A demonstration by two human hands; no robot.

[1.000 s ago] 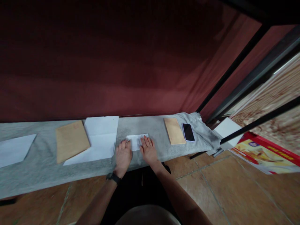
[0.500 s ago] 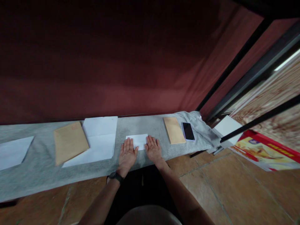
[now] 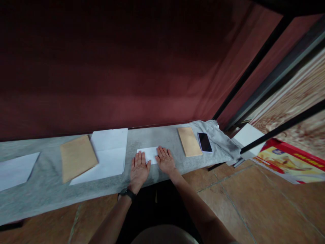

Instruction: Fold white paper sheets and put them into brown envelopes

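Note:
A small white folded paper (image 3: 150,154) lies flat on the grey cloth (image 3: 149,135) near the front edge of the narrow table. My left hand (image 3: 139,171) rests palm down on its left part, fingers stretched out and thumb apart. On the paper's right end lies my right hand (image 3: 166,162), also flat with fingers extended. Both hands hide parts of the paper. Left of them are large white sheets (image 3: 111,150), partly covered by a brown envelope (image 3: 78,157).
To the right lie a stack of tan envelopes (image 3: 190,141) and a phone (image 3: 205,142) with a dark screen. More white paper (image 3: 17,169) is at the far left. A dark red wall (image 3: 152,112) rises behind the table. A red and yellow box (image 3: 291,159) stands at right.
My right hand has slid slightly left over the paper's right end. My left hand stays flat in nearly the same place. The view has shifted a little.

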